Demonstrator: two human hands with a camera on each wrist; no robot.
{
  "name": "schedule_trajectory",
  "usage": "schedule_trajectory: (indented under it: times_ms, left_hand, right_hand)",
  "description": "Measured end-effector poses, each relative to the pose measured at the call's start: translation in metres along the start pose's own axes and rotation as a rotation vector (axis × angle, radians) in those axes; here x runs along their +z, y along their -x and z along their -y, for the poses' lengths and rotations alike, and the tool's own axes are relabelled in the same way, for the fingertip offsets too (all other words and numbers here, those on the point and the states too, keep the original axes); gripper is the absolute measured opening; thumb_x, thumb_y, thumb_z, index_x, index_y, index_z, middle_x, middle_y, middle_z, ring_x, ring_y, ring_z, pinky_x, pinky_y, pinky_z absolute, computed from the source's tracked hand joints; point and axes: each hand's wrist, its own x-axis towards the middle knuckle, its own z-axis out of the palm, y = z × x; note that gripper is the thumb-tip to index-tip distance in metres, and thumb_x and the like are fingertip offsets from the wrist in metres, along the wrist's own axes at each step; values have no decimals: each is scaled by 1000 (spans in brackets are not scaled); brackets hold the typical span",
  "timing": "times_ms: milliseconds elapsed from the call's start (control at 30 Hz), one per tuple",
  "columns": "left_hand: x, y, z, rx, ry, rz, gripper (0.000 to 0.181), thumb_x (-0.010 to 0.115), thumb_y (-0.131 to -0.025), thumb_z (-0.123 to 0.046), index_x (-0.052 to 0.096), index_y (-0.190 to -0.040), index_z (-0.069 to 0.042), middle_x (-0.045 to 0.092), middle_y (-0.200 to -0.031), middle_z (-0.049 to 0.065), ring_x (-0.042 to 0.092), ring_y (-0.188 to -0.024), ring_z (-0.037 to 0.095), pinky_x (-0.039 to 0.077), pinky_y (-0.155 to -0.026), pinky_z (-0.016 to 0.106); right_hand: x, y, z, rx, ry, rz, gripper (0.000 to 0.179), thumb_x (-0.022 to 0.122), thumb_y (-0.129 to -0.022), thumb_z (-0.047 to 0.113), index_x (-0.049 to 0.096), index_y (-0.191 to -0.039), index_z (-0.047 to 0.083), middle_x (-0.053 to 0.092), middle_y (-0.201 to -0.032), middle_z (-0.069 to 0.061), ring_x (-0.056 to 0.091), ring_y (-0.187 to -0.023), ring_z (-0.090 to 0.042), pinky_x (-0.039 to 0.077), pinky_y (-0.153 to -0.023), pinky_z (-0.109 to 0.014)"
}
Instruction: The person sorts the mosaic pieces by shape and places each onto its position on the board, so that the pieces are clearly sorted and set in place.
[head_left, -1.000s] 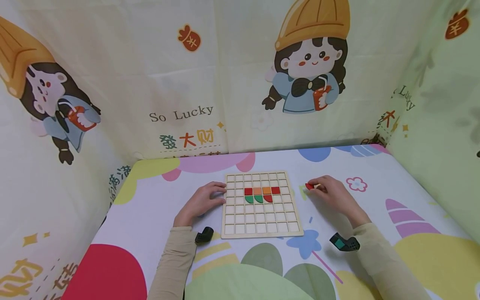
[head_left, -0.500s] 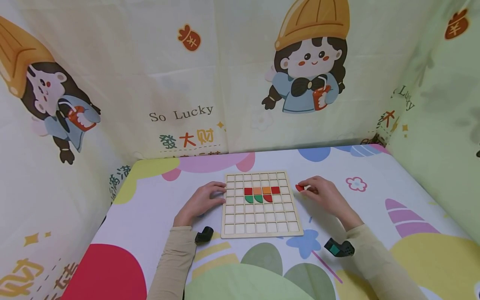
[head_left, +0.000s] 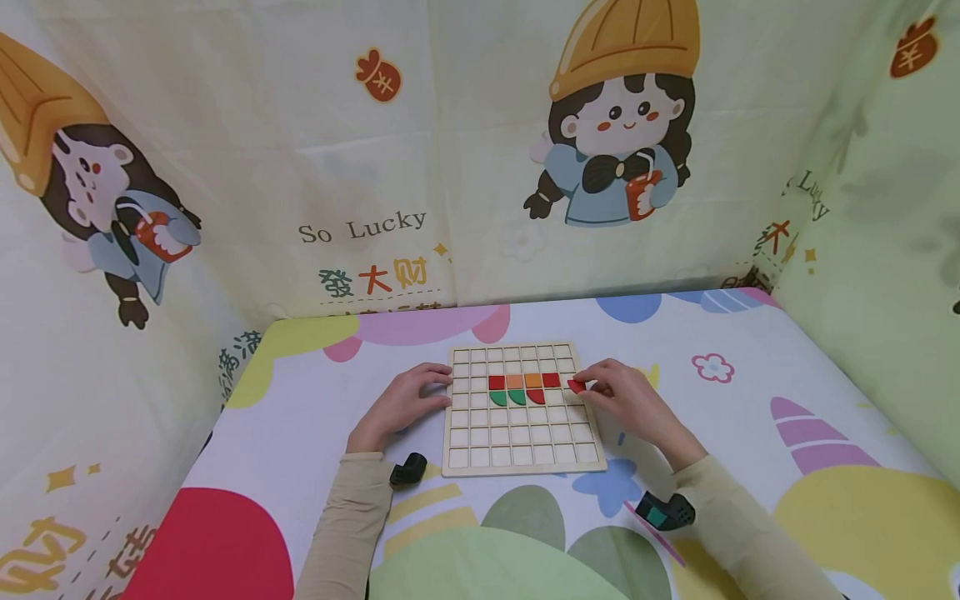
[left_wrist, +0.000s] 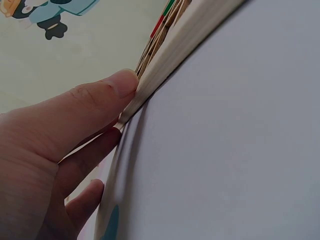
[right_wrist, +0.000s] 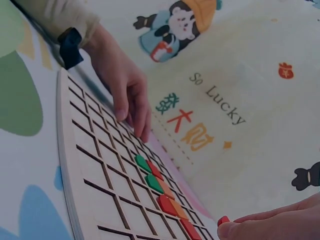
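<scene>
A square wooden grid board [head_left: 519,435] lies on the table. My left hand [head_left: 401,404] rests against its left edge; in the left wrist view the thumb [left_wrist: 102,97] and fingertips touch the board's side. Between thumb and forefinger, my right hand [head_left: 630,404] pinches a red piece [head_left: 576,386] with a curved edge, over the board's right border. One row of cells holds a red square [head_left: 497,382], two orange squares [head_left: 523,382] and another red square [head_left: 551,381]. Below them sit two green quarter-circles [head_left: 507,398] and a red quarter-circle [head_left: 536,397].
A colourful printed cloth [head_left: 712,433] covers the table. Cartoon-printed curtains [head_left: 480,167] hang behind it and along both sides. Each wrist wears a small dark camera, the left one [head_left: 408,471] near the board's lower left and the right one [head_left: 666,510] off its lower right.
My right hand has moved left with the red piece, from the cloth beside the board to over its right border. My left hand and the board have stayed still.
</scene>
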Motion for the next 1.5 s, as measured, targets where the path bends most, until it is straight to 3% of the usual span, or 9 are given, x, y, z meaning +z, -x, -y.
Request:
schedule_trajectory:
  times_ms: [333,900,1233,1500]
  left_hand:
    - [0,0,0,-15,9,4,35,75,-87,-20,69,-119,-6,58,-134,4,48,-129,26,37,-110,45]
    - [0,-1,2,-8,19,7,36,76,-87,-19,69,-119,-5,58,-134,5,48,-129,27,37,-110,45]
    - [0,-1,2,-28,19,12,36,76,-87,-20,69,-119,-6,57,-134,4,48,-130,25,35,-111,44]
    - [1,-1,1,-9,20,5,35,75,-87,-19,70,-118,-5,58,-134,5,48,-130,26,35,-111,44]
  right_hand:
    - [10,-4,6,11,-24,28,22,75,-86,11,72,-108,5,63,-102,-8,63,-81,-15,56,-72,-28]
    - [17,-13,13,13,1,56,23,73,-88,9,72,-110,2,61,-106,-11,63,-86,-21,57,-80,-39]
    - [25,-16,11,24,14,78,23,73,-88,9,72,-109,3,62,-102,-9,60,-85,-19,54,-76,-36]
    - [30,-16,7,-2,51,61,23,75,-86,9,73,-108,4,62,-101,-8,55,-80,-16,50,-70,-30]
